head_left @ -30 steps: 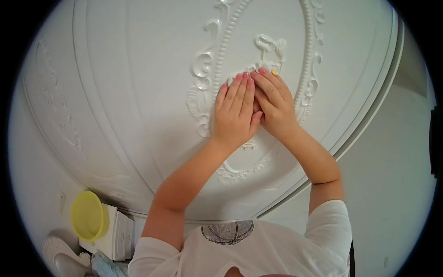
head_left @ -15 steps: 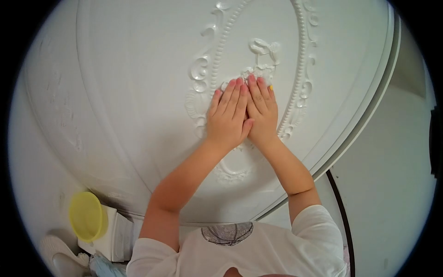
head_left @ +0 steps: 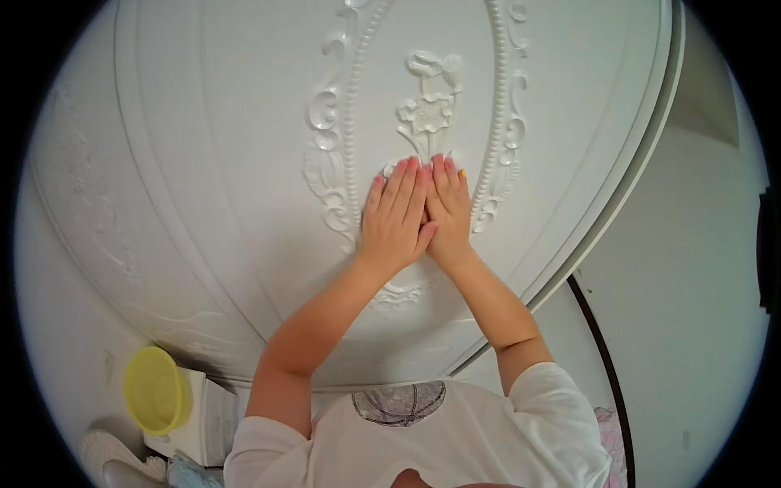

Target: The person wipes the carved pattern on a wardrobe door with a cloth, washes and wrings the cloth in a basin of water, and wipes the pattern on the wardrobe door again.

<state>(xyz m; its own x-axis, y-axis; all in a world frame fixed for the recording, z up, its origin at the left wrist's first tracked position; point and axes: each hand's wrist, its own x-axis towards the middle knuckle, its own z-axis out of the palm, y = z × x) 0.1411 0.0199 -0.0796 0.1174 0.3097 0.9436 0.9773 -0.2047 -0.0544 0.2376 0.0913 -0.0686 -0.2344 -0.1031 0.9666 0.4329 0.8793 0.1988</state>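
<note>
A white panel [head_left: 260, 146] with raised carvings fills most of the view. My left hand [head_left: 392, 228] and my right hand [head_left: 447, 213] lie flat on it side by side, fingers extended and pointing up. The left thumb reaches across to the right hand's edge. Just above the fingertips rises a moulded flower [head_left: 427, 114], its lower part covered by my hands. Around it runs an oval beaded border [head_left: 495, 106] with scrollwork outside. Neither hand shows anything held; what lies under the palms is hidden. One right-hand nail is yellow.
At the lower left a yellow basin [head_left: 154, 392] tilts against a white box-like piece [head_left: 213, 419]. Near it are a curved white carved piece [head_left: 114, 455] and light blue fabric [head_left: 194, 473]. Pink fabric [head_left: 610, 435] shows at the lower right, beside a dark curved strip [head_left: 604, 358].
Both hands have slid down the panel together, uncovering more of the moulded flower. The panel appears shifted left and slightly up in the view.
</note>
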